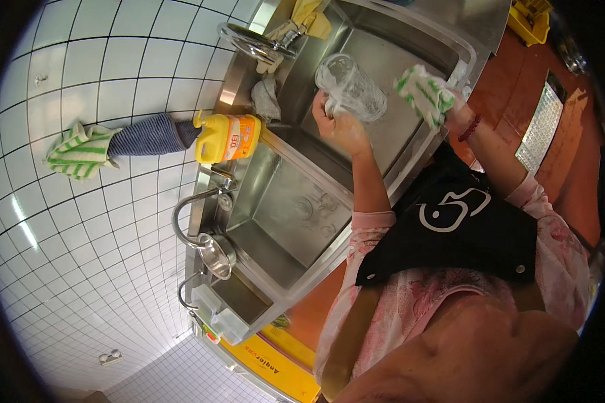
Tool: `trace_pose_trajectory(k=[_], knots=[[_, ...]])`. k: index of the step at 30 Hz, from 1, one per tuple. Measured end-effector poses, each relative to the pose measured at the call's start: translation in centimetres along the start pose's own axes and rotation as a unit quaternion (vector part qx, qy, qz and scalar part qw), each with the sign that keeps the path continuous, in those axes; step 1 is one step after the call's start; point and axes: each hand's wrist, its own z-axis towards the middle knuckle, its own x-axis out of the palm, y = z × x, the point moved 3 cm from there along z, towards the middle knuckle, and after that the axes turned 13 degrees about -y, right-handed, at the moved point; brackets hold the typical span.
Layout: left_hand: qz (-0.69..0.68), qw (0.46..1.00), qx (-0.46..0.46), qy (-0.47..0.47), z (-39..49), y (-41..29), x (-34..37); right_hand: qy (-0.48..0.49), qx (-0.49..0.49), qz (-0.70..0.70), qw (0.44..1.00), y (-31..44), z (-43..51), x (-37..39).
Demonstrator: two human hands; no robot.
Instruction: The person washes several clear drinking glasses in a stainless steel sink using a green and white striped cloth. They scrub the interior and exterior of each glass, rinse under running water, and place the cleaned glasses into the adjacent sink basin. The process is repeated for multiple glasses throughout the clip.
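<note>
My left hand grips a clear glass mug by its handle, over the upper stainless-steel sink basin. The mug is tilted, and white suds coat part of its glass. In my right hand is a green-and-white striped cloth, bunched up near the basin's front rim. A gap separates the cloth from the mug.
A yellow pump jug of detergent stands on the ledge between basins. Chrome faucets line the tiled wall, with yellow gloves by one. A metal bowl and plastic containers sit farther along. Cloths hang on the wall.
</note>
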Motion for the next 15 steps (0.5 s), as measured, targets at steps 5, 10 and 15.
trace_pose_trajectory(k=[5,10,15], knots=[[0.09,0.995,0.015,0.032,-1.1,-0.5,0.2,0.05,-0.235,-0.033,0.97,2.3,0.4,1.3],[0.167,0.983,0.04,0.068,-2.3,-0.6,0.5,0.092,-0.495,-0.294,0.812,3.4,0.4,5.5],[0.148,0.976,-0.049,0.153,-4.1,1.7,0.6,0.015,-0.543,-0.58,0.607,1.9,0.2,9.6]])
